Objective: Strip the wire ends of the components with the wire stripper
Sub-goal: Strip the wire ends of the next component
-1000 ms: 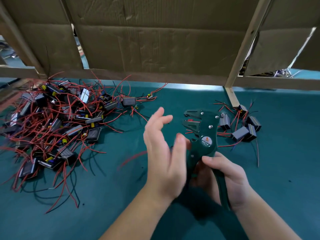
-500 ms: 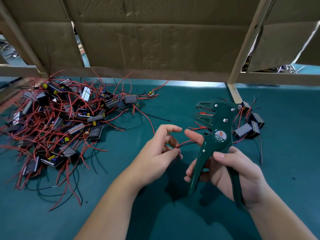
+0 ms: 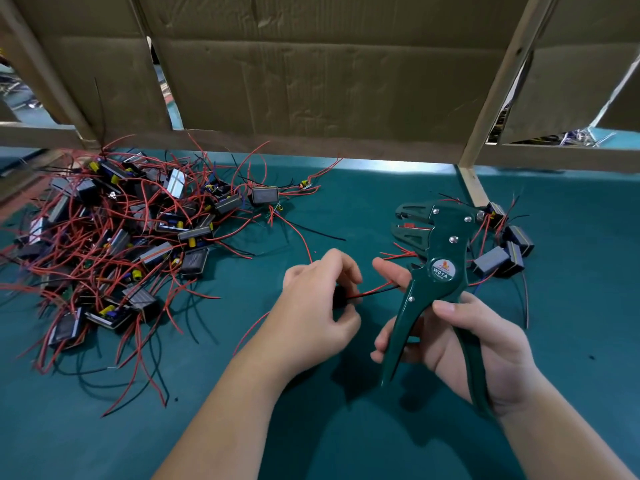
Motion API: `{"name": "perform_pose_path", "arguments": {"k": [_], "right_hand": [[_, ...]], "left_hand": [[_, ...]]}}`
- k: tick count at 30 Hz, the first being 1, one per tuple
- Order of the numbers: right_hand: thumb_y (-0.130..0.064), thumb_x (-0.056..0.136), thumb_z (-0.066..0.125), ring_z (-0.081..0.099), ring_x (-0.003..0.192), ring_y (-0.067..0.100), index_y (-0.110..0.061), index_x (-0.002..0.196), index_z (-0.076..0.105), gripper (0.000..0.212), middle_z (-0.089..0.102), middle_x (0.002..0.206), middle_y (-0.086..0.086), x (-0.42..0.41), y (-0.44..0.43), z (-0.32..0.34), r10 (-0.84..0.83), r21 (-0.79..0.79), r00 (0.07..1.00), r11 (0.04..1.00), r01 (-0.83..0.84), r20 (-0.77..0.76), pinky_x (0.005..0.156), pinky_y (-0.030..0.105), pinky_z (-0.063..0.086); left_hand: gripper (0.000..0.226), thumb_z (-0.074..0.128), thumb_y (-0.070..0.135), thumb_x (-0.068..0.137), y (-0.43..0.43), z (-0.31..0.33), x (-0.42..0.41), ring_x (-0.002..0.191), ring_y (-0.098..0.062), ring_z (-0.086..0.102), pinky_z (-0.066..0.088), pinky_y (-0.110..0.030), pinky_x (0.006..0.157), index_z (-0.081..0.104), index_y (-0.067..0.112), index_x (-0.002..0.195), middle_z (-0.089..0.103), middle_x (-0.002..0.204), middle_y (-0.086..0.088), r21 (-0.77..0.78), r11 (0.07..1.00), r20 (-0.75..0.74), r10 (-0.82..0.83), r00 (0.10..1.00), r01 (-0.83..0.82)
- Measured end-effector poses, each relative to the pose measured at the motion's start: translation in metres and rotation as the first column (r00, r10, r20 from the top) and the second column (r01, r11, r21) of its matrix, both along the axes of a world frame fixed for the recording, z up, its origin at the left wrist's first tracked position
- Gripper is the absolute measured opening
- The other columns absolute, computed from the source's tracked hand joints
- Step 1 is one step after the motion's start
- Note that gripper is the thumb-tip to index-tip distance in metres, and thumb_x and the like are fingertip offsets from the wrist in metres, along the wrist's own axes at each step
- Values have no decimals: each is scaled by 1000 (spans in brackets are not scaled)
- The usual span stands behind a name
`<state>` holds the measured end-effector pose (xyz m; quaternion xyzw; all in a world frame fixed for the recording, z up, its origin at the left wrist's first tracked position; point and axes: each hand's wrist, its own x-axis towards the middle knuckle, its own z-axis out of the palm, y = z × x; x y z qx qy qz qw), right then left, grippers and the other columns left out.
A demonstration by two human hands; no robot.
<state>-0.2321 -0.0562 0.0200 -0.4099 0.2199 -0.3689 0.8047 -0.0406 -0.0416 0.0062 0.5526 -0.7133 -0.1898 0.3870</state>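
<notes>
My right hand [image 3: 460, 337] grips the handles of the dark green wire stripper [image 3: 440, 268], held upright with its jaws apart at the top left. My left hand [image 3: 315, 306] holds a small black component [image 3: 341, 297], mostly hidden by the fingers. Its red and black wires [image 3: 375, 291] run right to my right index finger and thumb, which pinch their ends beside the stripper's handle. The wires are below the jaws, not in them.
A large tangled pile of black components with red and black wires [image 3: 114, 237] lies at the left on the green table [image 3: 104, 427]. A small group of components [image 3: 502, 251] sits behind the stripper at the right. Cardboard panels on a wooden frame [image 3: 311, 81] close off the back.
My left hand has drawn in from an open pose and taken hold of a component. Its wires now reach across to my right fingers. The stripper has risen and shifted to the right.
</notes>
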Motion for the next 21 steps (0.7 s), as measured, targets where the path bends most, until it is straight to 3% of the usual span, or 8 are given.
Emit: {"name": "perform_pose_path", "arguments": {"k": [2, 5, 9, 12, 14, 18, 21], "right_hand": [[-26, 66, 81, 61, 78, 43, -1, 135, 52, 78, 40, 110, 49, 2, 1, 0, 16, 1, 1000, 1000, -16, 15, 77, 61, 49], [-25, 69, 79, 62, 79, 43, -1, 136, 50, 77, 36, 111, 53, 3, 1, 0, 42, 2, 999, 999, -42, 35, 77, 61, 48], [-24, 71, 77, 62, 79, 43, 1, 134, 51, 74, 20, 125, 59, 4, 3, 4, 62, 13, 995, 998, -64, 74, 77, 61, 49], [-25, 71, 77, 63, 80, 42, 0, 136, 50, 74, 28, 126, 47, 3, 2, 5, 91, 22, 990, 995, -94, 109, 77, 59, 50], [-27, 71, 76, 63, 81, 41, -3, 138, 49, 76, 34, 121, 38, 2, 3, 4, 118, 12, 986, 993, -121, 119, 77, 58, 50], [-28, 73, 75, 62, 82, 40, -4, 139, 47, 76, 32, 126, 35, 0, 2, 4, 130, -13, 985, 991, -130, 111, 79, 57, 49], [-29, 73, 75, 62, 81, 40, -3, 138, 49, 75, 52, 121, 32, -6, 1, 6, 110, -49, 989, 993, -106, 96, 78, 57, 50]], "left_hand": [[40, 53, 8, 71, 0, -1, -2, 87, -1, 52, 38, -28, 88, 37, 37, 92, 57, 79, 17, -36, 999, 32, 21, 999, -20], [44, 52, 6, 71, 1, 0, -1, 80, -10, 57, 47, -34, 78, 36, 38, 95, 57, 82, 13, -7, 999, 1, 40, 999, -40], [29, 46, 15, 69, 3, 6, -1, 74, -9, 52, 42, -31, 67, 40, 34, 90, 56, 77, 13, -9, 999, 18, 52, 999, -51], [16, 44, 21, 71, 4, 9, -1, 73, -13, 48, 37, -32, 66, 41, 32, 83, 52, 71, 10, -11, 1000, 23, 18, 1000, -18], [2, 42, 35, 80, 6, 9, -3, 69, -8, 46, 34, -29, 63, 41, 34, 81, 48, 66, 12, 0, 1000, -1, -7, 1000, 7], [27, 42, 47, 92, 5, 6, -7, 53, -6, 39, 30, -27, 53, 49, 28, 74, 46, 56, 14, 35, 999, -117, -5, 993, 9], [28, 51, 43, 91, 5, 10, -7, 49, -5, 36, 29, -22, 50, 59, 25, 72, 43, 50, 12, 52, 997, -330, -44, 943, 65]]}}
